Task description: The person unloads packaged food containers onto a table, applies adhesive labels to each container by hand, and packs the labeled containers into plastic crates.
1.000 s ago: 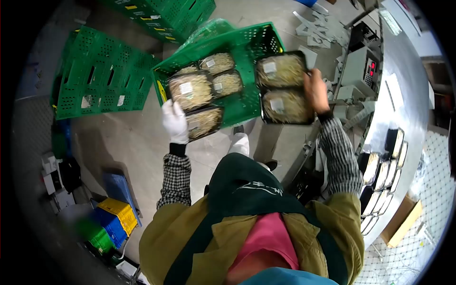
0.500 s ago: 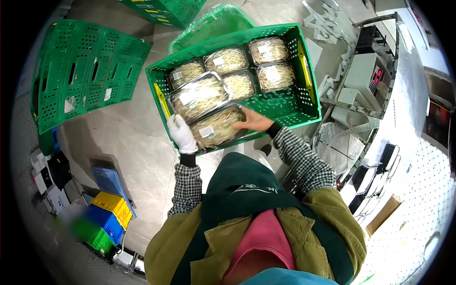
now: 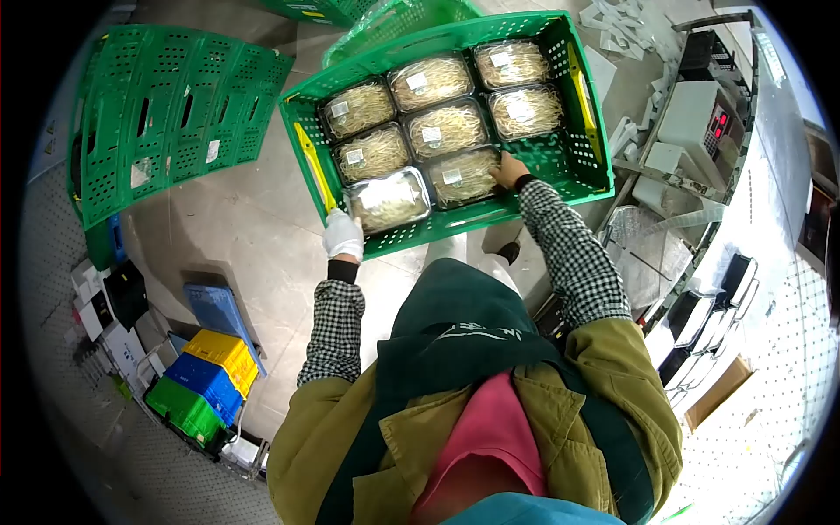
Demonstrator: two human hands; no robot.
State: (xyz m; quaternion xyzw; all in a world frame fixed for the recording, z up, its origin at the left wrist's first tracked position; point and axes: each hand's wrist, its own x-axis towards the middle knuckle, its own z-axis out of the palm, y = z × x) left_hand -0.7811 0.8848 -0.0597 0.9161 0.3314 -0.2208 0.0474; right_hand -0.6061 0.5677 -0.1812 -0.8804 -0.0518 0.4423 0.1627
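Observation:
A green perforated crate (image 3: 420,234) holds several black trays with clear film, each full of pale thin strands with a white label. My bare right hand (image 3: 508,171) has its fingers at the right edge of a front-row tray of strands (image 3: 464,178), gripping it. At the crate's near left corner is my white-gloved left hand (image 3: 343,234), curled over the rim beside the yellow handle (image 3: 315,166). Next to that glove, a shiny front-left tray (image 3: 389,201) lies flat, its film glaring. Part of the left fingers is hidden.
Green crates (image 3: 175,122) stand at the left. Yellow, blue and green bins (image 3: 197,381) sit at lower left near a blue board (image 3: 219,315). On the right are a machine with a red display (image 3: 696,122) and stacked black trays (image 3: 700,324).
Two trays that were held tilted and overlapping at the crate's left front now lie flat in the front row. My right hand moved right with one; my left hand shifted to the corner.

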